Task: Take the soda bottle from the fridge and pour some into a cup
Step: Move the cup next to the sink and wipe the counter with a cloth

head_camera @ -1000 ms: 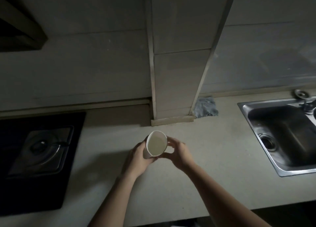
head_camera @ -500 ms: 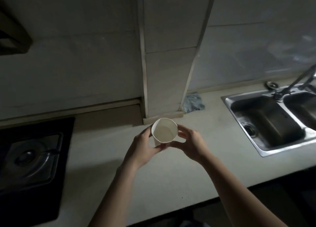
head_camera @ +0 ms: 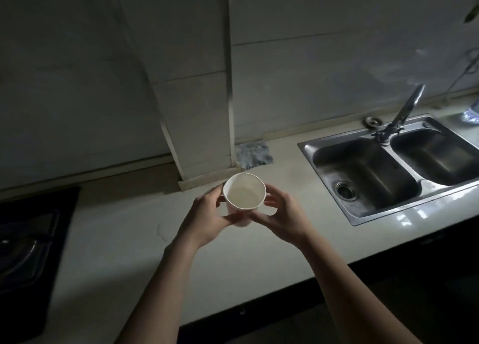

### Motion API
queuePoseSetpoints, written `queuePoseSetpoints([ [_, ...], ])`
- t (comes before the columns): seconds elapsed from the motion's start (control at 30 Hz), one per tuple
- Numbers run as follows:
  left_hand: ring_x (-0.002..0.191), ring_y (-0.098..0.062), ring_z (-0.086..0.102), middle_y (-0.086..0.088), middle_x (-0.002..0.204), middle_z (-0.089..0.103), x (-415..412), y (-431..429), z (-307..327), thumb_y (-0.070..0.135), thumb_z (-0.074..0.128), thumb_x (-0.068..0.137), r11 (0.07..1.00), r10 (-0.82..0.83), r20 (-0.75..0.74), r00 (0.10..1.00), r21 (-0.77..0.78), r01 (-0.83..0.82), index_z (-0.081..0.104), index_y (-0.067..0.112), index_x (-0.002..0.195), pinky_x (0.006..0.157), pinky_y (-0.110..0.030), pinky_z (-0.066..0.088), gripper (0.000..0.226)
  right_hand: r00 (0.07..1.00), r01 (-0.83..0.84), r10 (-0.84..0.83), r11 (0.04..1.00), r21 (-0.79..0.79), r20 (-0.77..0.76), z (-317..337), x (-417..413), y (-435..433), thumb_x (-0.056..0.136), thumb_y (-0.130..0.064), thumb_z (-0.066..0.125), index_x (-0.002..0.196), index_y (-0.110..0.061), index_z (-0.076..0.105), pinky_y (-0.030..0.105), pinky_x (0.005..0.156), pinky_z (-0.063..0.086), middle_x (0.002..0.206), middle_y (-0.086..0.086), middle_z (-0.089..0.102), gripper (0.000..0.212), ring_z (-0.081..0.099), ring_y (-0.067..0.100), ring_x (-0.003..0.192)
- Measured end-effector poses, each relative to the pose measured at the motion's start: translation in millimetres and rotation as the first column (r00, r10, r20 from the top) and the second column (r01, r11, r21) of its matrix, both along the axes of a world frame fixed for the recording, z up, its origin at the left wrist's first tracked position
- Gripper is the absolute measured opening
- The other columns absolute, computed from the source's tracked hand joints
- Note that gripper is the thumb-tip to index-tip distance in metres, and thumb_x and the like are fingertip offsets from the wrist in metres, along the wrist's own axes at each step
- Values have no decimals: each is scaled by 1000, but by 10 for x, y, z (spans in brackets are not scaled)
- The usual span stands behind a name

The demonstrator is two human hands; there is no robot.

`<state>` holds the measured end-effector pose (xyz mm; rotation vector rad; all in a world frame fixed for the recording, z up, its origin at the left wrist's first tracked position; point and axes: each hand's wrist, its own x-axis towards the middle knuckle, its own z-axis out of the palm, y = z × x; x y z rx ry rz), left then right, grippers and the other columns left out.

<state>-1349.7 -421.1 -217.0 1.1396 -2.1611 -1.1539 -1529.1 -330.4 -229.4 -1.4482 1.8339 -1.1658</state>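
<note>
A white paper cup (head_camera: 244, 192) is held above the pale countertop (head_camera: 124, 242), its mouth tilted toward me and its inside empty. My left hand (head_camera: 207, 218) grips its left side and base. My right hand (head_camera: 281, 215) holds its right side, with the thumb and fingers curled around the wall. The rim looks slightly squeezed out of round. No soda bottle and no fridge are in view.
A double steel sink (head_camera: 388, 172) with a tap (head_camera: 407, 107) sits at the right. A black gas hob (head_camera: 28, 245) lies at the left edge. A tiled pillar (head_camera: 197, 97) rises behind the cup, with a crumpled cloth (head_camera: 252, 153) at its foot.
The view has swung to the right, showing more of the sink. The cup has turned from lying sideways to more upright, with both hands still on it.
</note>
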Motion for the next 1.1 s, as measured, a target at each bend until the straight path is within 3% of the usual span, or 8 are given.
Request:
queuePoseSetpoints([
  [0.2,102,-2,61,21,108,61,-629,585,-22,33,90,65,994,101,-14,995,39,-100,54,29,135,84,-13,46,79,992,-119,118,992,-30,-51,59,-697,391,71,-49,80,133,-22,52,23,87,55,121,-6,65,73,63,3,102],
  [0.5,109,-6,61,14,117,65,-1348,958,14,31,89,67,984,156,-52,986,94,-151,52,33,136,93,-27,53,78,980,-185,182,982,-41,-78,136,-1442,663,72,-44,81,135,-19,50,23,89,53,123,-8,63,75,62,3,101],
  [0.6,110,-8,61,12,119,65,-1557,896,1,30,90,67,984,152,-52,987,106,-146,52,32,136,88,-22,52,78,982,-174,171,984,-34,-74,103,-1638,615,69,-46,82,133,-20,52,20,87,51,116,-17,59,75,61,1,99],
  [0.73,111,-10,59,10,123,63,-1887,697,-66,30,90,67,987,115,-69,991,122,-106,50,30,138,85,-17,49,82,980,-167,166,986,-3,-107,87,-1955,481,62,-65,71,130,-17,51,20,87,52,120,-8,62,86,60,2,101],
  [0.8,110,-9,58,10,123,62,-2094,563,-106,31,90,67,989,84,-79,993,129,-74,49,29,139,82,-13,48,83,982,-138,139,990,10,-130,75,-2123,403,64,-60,74,129,-16,51,20,87,52,117,-11,61,82,59,2,101],
  [0.93,110,-11,61,9,122,64,-2524,367,-223,27,92,64,986,43,-103,994,164,-26,52,30,135,88,-28,56,82,986,-56,62,998,38,-156,-2,-2488,297,67,-48,81,129,-19,50,26,90,54,122,-6,63,76,61,7,108],
  [1.0,111,-12,61,7,121,65,-2708,258,-260,22,92,64,982,24,-116,993,191,-2,52,29,135,87,-26,56,82,986,-21,29,999,50,-162,-49,-2643,226,66,-49,82,129,-18,50,26,90,54,122,-4,64,77,61,8,109],
  [1.1,112,-11,61,6,120,65,-2909,88,-329,15,92,64,973,24,-118,993,229,3,52,26,135,86,-21,55,82,991,9,-3,999,41,-137,-145,-2779,107,66,-46,84,130,-17,49,13,82,47,123,-3,63,78,60,8,107],
])
